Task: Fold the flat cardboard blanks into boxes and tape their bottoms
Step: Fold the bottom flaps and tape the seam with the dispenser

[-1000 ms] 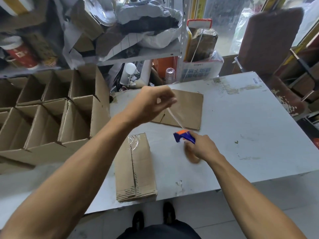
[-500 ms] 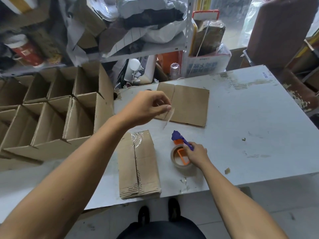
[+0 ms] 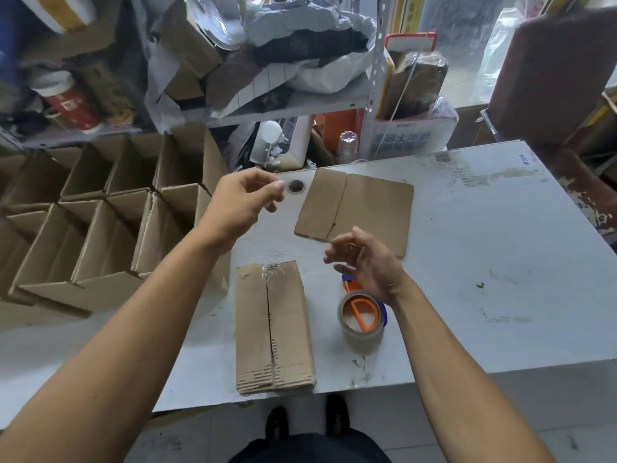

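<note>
Head view: my left hand (image 3: 242, 203) pinches something unclear, my right hand (image 3: 364, 262) hangs loosely curled above the clear tape roll on its orange-and-blue dispenser (image 3: 362, 317), so sealing the half-taped brown cardboard box (image 3: 272, 325) at six o'clock seems next.

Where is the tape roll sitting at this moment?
In the head view, the tape roll stands on the white table near its front edge, just right of the folded box and below the right hand, which is not touching it.

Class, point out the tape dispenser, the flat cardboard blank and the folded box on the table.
tape dispenser (image 3: 361, 318): head view, on its orange core.
flat cardboard blank (image 3: 367, 208): head view, on its large panel.
folded box (image 3: 273, 329): head view, on the bottom flaps near the seam.
</note>
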